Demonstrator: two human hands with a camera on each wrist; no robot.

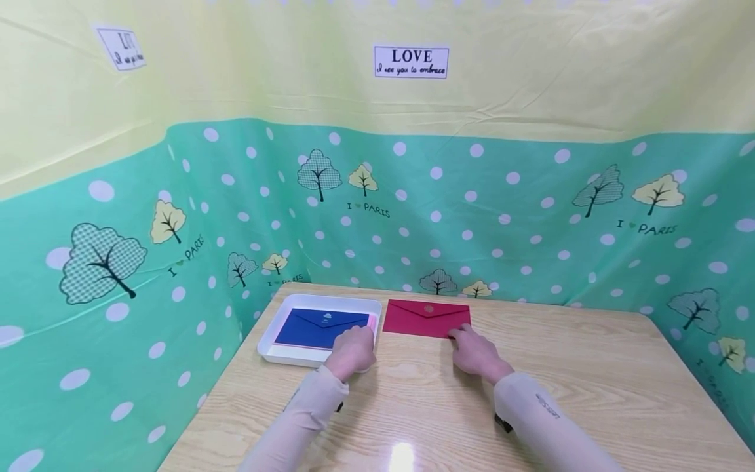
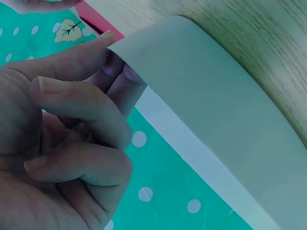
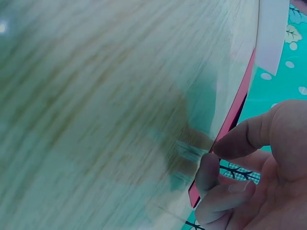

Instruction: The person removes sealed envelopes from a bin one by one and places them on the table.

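Note:
A red envelope lies on the table right of a white tray. The right hand pinches its near right corner; in the right wrist view the thumb and fingers of that hand meet at the red edge. In the tray lies a blue envelope, with something pink at its right end. The left hand is at the tray's right side; in the left wrist view its thumb and fingertips hold the corner of the tray's pale wall, other fingers curled.
The wooden table extends to the right and toward the front. Behind and to the left hangs a green and yellow curtain with dots and trees. Light reflects off the table's front part.

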